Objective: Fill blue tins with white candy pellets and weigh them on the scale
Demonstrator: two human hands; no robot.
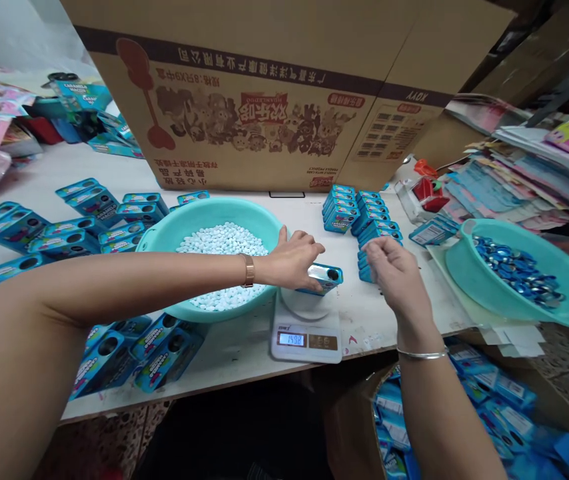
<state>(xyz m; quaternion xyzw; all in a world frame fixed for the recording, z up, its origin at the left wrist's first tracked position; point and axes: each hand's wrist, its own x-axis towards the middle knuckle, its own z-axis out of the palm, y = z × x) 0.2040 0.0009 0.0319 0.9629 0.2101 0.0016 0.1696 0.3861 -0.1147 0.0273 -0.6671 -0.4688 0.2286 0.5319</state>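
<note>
My left hand [294, 259] grips one end of a small blue candy box [328, 275] that has a round dark hole in its end. The box is over the round plate of a white kitchen scale [306, 340], whose display is lit. My right hand [393, 272] is in the air with its fingers curled together, in front of a row of standing blue boxes [375, 217]; what it holds, if anything, is hidden. Beneath my left forearm stands a turquoise basin [204, 212] of small pale candies [227, 239].
A second turquoise basin [464, 263] holds blue, shiny small pieces [519, 270]. More blue boxes [159, 353] stand on the left of the table. A large carton [264, 87] rises behind. Below at right, an open carton [359, 417] holds many blue boxes [484, 400].
</note>
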